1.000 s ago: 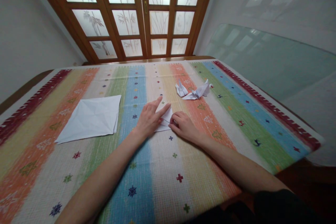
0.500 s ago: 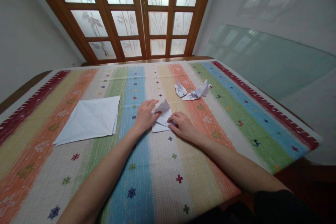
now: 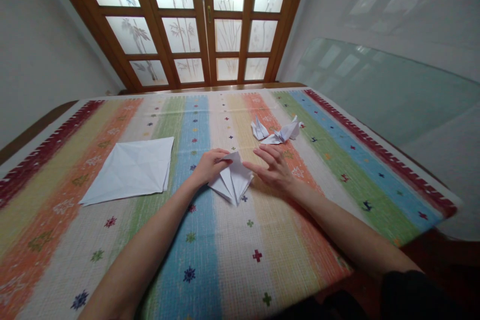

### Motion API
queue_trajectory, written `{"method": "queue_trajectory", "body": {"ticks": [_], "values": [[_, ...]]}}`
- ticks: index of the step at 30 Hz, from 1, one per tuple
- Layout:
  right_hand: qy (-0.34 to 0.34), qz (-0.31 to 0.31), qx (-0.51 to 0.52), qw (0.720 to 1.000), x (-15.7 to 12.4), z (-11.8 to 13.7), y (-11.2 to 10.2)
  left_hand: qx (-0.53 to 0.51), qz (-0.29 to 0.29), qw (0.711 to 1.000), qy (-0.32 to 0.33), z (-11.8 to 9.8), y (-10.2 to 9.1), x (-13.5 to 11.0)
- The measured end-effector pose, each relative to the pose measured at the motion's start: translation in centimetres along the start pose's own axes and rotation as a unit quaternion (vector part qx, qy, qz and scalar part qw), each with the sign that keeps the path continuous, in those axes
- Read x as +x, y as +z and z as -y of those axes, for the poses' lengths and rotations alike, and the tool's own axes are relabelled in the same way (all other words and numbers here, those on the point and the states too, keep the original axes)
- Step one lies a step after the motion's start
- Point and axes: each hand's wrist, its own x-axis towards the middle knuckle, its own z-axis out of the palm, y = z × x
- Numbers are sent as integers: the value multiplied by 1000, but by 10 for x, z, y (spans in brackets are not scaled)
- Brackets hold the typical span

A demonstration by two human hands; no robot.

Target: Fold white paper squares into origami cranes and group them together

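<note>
A small folded white paper (image 3: 233,180) with pleats fanning toward a point stands between my hands, its tip turned toward me. My left hand (image 3: 212,167) pinches its upper left edge between thumb and fingers. Just right of the paper is my right hand (image 3: 275,170), fingers spread and holding nothing. Its thumb comes close to the paper's right edge; whether they touch I cannot tell. Beyond the right hand lie folded white paper figures (image 3: 285,131) shaped like birds.
To the left lie several creased white sheets (image 3: 129,170), stacked. A striped, patterned tablecloth (image 3: 195,250) covers the table. Behind the table's far edge are wooden doors (image 3: 204,35) with frosted panes, and a glass panel (image 3: 375,75) leans along the right wall.
The folded paper has turned, and its pleats now point toward me. My right hand has let go of it, opened and moved up and right. My left hand keeps its pinch.
</note>
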Motion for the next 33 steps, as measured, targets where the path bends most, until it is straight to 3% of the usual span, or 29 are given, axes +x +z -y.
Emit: {"method": "queue_trajectory", "body": {"ticks": [3,7,9,11,14,17,19,22,27,33], "values": [[-55,100,2,994,6,2,-9,-21,29,999,9,2,2,5],[-166,147,-3,975,17,11,-18,-8,63,997,39,1,7,12],[-227,161,-29,960,22,14,-21,19,46,997,51,-2,9,13],[-265,165,-66,948,26,17,-23,73,-11,995,60,-4,9,11],[-272,151,-118,943,28,20,-24,209,-80,971,88,-8,4,-1],[-274,132,-133,943,29,25,-22,319,-15,935,154,-10,-3,-18],[-290,115,-129,941,30,30,-20,347,-1,923,163,-9,-7,-28],[-290,95,-125,944,32,35,-15,342,-32,932,118,-5,-12,-39],[-250,92,-140,954,38,38,-7,277,65,955,78,-2,-17,-48],[-233,80,-247,937,47,45,-1,220,75,972,20,-7,-17,-50]]}}
